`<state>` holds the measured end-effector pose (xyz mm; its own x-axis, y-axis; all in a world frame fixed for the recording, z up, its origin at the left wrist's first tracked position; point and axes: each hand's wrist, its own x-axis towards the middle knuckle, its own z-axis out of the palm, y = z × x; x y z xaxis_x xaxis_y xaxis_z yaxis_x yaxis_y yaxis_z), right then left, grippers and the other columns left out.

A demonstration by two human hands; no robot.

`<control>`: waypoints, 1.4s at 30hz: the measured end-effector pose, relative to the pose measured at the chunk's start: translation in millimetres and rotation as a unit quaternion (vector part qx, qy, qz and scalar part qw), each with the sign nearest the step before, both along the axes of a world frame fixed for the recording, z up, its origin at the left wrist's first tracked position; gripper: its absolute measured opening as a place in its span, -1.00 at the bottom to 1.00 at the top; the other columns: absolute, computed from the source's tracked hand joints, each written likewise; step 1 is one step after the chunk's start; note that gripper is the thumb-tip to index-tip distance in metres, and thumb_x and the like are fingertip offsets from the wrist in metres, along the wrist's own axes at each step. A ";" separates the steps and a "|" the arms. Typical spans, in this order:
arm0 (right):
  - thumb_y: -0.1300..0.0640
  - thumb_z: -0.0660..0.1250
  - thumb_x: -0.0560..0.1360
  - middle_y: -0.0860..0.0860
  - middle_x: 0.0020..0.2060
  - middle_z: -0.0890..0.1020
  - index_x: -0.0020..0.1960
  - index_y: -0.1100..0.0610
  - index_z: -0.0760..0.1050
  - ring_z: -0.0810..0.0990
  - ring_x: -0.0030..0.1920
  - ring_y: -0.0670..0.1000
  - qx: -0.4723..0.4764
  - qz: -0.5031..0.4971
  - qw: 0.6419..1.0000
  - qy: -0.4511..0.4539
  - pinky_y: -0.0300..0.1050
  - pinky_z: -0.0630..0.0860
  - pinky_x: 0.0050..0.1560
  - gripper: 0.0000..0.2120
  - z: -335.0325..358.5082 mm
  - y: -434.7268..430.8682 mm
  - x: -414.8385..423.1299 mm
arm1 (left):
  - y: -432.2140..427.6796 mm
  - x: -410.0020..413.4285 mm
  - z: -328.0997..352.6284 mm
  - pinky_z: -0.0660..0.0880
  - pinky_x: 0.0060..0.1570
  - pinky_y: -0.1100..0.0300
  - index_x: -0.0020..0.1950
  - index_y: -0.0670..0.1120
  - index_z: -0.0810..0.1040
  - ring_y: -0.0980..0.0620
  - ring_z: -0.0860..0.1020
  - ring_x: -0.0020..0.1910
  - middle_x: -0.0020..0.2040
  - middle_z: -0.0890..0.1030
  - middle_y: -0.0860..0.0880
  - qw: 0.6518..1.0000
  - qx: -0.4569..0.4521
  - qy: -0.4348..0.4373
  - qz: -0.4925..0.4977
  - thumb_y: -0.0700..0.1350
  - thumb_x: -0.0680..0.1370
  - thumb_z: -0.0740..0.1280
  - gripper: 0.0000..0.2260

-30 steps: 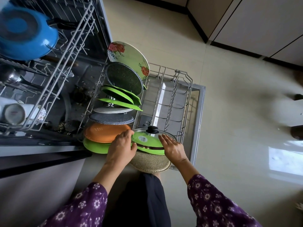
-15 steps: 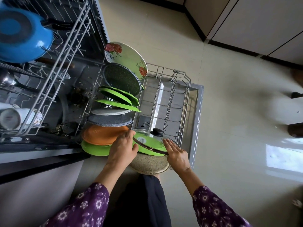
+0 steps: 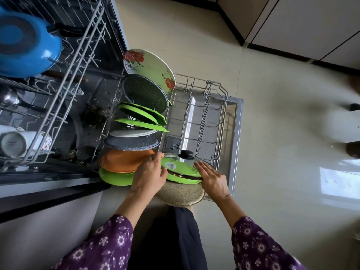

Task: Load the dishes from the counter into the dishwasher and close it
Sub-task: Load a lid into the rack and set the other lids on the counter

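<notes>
Looks pretty far along from where I'm standing. The lower rack (image 3: 224,94) is pulled out over the open dishwasher door (image 3: 238,133), and its left row is packed edge-up: floral plate (image 3: 150,69) at the top, dark speckled one (image 3: 145,93), a few green ones, a grey one, then the orange plate (image 3: 124,160) near the bottom. The upper rack (image 3: 58,84) in the upper left of the frame holds a blue pan (image 3: 27,43) and a mug (image 3: 13,143).

Right now it's the glass lid (image 3: 187,159) with the black knob, low centre, tucked behind a green plate (image 3: 181,169) and a tan speckled plate (image 3: 181,193). Left hand (image 3: 150,174) has its fingers (image 3: 155,158) curled on the lid's left rim. Right hand (image 3: 213,179) is flat against the right edge, fingers (image 3: 202,166) straight and together.

My guess is they're seating it. The rack's right side is mostly bare wire. Pushing the rack in and shutting the door isn't done yet. The bench is out of shot, so no idea what's waiting.

Only writing: a round sticker on the green plate, too small to read.
</notes>
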<state>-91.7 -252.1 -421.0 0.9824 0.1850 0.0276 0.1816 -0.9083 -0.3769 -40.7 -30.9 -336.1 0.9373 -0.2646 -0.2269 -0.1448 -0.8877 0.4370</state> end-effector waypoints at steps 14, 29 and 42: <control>0.41 0.09 0.33 0.06 0.04 0.67 0.14 0.18 0.61 0.66 0.04 0.01 0.006 -0.029 0.999 -0.031 -0.09 0.65 -0.19 -0.50 -0.1 -15.0 17.0 | -11.6 16.9 3.5 0.33 -0.24 0.26 0.24 -0.07 0.39 0.00 0.55 -0.06 0.03 0.57 -0.04 0.999 0.030 -0.001 0.014 -0.06 0.55 0.27 -0.71; 0.45 0.27 0.18 -0.01 0.04 0.67 0.19 0.06 0.56 0.68 -0.07 -0.04 0.044 -0.032 0.999 0.007 -0.16 0.63 -0.34 -0.38 16.6 -29.3 39.8 | -12.0 12.2 -3.9 0.32 -0.30 0.21 0.16 -0.14 0.44 -0.07 0.56 -0.17 -0.06 0.58 -0.10 1.000 0.021 0.005 0.019 -0.11 0.51 0.31 -0.75; 0.51 0.27 0.16 0.02 0.07 0.66 0.19 0.15 0.55 0.65 0.03 -0.03 0.060 -0.032 0.995 -0.071 -0.13 0.64 -0.26 -0.36 18.7 -31.0 55.1 | -10.0 28.2 3.7 0.42 -0.29 0.22 0.11 -0.19 0.47 -0.06 0.57 -0.14 -0.06 0.60 -0.12 0.999 0.006 -0.018 0.028 -0.18 0.48 0.36 -0.77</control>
<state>-36.6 -283.1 -402.3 0.9766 0.1098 0.1851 0.1846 -0.8697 -0.4577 -12.5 -40.9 -332.4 0.9582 -0.2090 -0.1952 -0.1104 -0.9001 0.4215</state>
